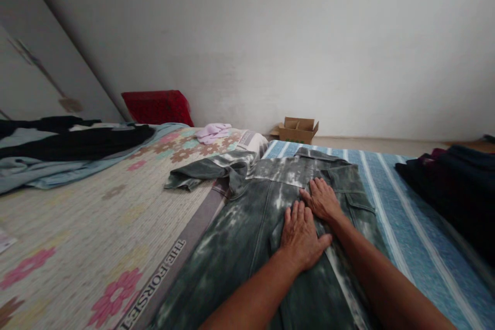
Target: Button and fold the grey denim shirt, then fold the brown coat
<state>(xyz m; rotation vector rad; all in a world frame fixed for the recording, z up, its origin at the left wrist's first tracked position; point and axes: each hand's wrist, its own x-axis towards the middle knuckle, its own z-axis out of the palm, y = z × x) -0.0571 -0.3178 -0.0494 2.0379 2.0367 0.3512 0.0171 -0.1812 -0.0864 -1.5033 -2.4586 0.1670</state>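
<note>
A dark grey-green garment with pale mottled patches (247, 227) lies spread out, its collar toward the wall and one sleeve stretched to the left. My left hand (303, 237) rests flat on its middle, fingers extended and thumb out to the right. Just beyond and to the right, my right hand (322, 200) lies on the cloth near the chest, its fingers stretched forward. Neither hand grips anything. A flapped pocket (360, 201) shows right of my right hand.
Dark folded clothes (452, 185) are piled at the right on a blue striped cover (410, 216). Black and light blue clothes (77, 144) lie at the far left. A pink cloth (212, 132), a red object (158, 107) and an open cardboard box (297, 130) sit near the wall.
</note>
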